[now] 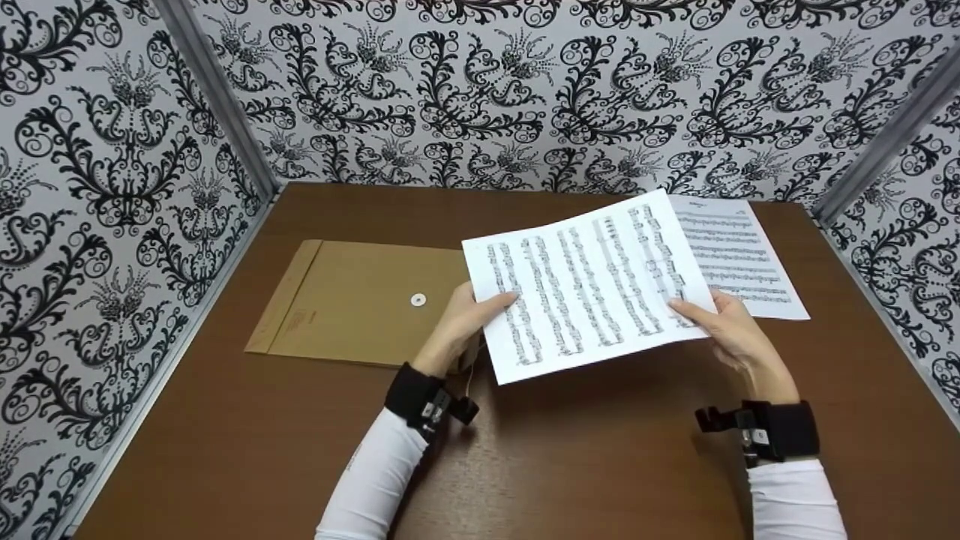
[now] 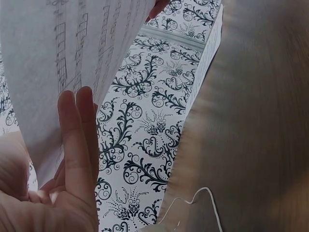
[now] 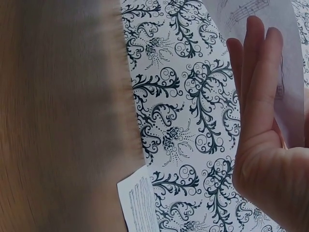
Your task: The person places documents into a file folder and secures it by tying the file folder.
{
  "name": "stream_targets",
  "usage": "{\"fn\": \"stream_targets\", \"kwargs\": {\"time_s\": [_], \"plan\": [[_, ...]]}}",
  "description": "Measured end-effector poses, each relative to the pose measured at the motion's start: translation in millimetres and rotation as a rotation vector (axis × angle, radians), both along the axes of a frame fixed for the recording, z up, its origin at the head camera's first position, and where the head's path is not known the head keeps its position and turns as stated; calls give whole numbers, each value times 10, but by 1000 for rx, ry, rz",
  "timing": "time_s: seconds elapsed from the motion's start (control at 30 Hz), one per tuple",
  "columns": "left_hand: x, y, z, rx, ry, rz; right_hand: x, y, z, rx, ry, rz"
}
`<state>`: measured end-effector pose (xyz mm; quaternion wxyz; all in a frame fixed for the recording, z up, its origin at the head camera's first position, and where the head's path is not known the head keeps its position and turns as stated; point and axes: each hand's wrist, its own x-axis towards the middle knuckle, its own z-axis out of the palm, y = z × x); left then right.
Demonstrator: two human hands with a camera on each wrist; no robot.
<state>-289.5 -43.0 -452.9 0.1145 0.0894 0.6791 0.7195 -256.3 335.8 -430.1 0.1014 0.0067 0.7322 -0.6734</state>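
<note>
A white sheet of music (image 1: pixel 585 289) is held up above the table, turned sideways so its staves run nearly upright in the head view. My left hand (image 1: pixel 472 315) pinches its left edge, thumb on the printed face and fingers (image 2: pixel 77 140) behind. At the opposite edge my right hand (image 1: pixel 727 330) grips it the same way, its fingers (image 3: pixel 260 82) stretched along the back in the right wrist view. Behind the left hand lies a brown string-tie envelope (image 1: pixel 360 304), flat, with a white round button (image 1: pixel 418 300). A second music sheet (image 1: pixel 739 255) lies at the back right, partly covered by the held one.
The brown wooden table (image 1: pixel 600 457) meets patterned black-and-white walls (image 1: pixel 480 97) at the back and sides. A thin white string (image 2: pixel 203 191) hangs near the left wrist. Both wrists carry black straps with small camera mounts (image 1: pixel 465 410).
</note>
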Motion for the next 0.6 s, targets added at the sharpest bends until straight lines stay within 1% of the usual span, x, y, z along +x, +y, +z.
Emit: {"fn": "stream_targets", "kwargs": {"time_s": [0.1, 0.33, 0.47, 0.6], "plan": [[-1, -13, 9, -22, -6, 15, 14, -10, 11, 40, 0, 28], [-24, -70, 40, -56, -10, 67, 10, -76, -5, -79, -3, 106], [-45, -119, 44, -88, -20, 63, 10, -88, -14, -110, -18, 164], [-64, -166, 51, -127, -25, 40, 14, -70, -16, -121, -20, 225]]}}
